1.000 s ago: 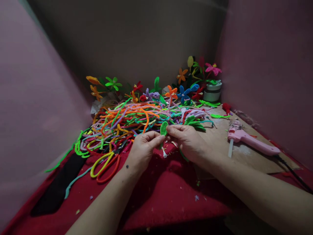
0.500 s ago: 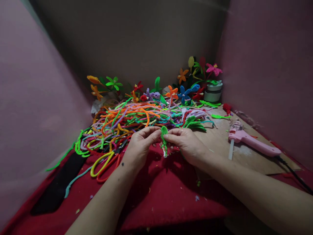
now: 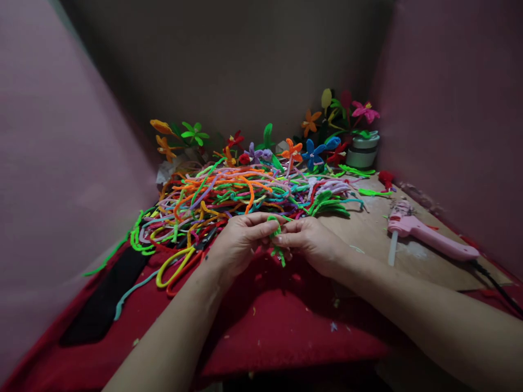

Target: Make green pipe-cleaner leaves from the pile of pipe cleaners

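A bright green pipe cleaner [image 3: 278, 255], bent into a small leaf-like loop with a twisted tail, is pinched between my two hands above the red cloth. My left hand [image 3: 245, 239] grips its upper loop between thumb and fingers. From the other side, my right hand [image 3: 308, 239] pinches it with thumb and forefinger just below. Fingers cover much of the loop, and the tail hangs down between the hands. Behind them lies a tangled heap of coloured pipe cleaners [image 3: 229, 188], with green leaf shapes [image 3: 329, 205] at its right end.
A pink glue gun [image 3: 433, 237] rests on a brown board [image 3: 368, 239] at right, its cord trailing off. Scissors [image 3: 175, 267] with yellow and red handles lie left, near a black flat strip [image 3: 104, 299]. Pipe-cleaner flowers [image 3: 312, 154] and a small pot [image 3: 363, 149] stand at the back.
My left thumb has moved up over the green loop, covering more of it. The loop looks turned more edge-on. The whole view has shifted slightly.
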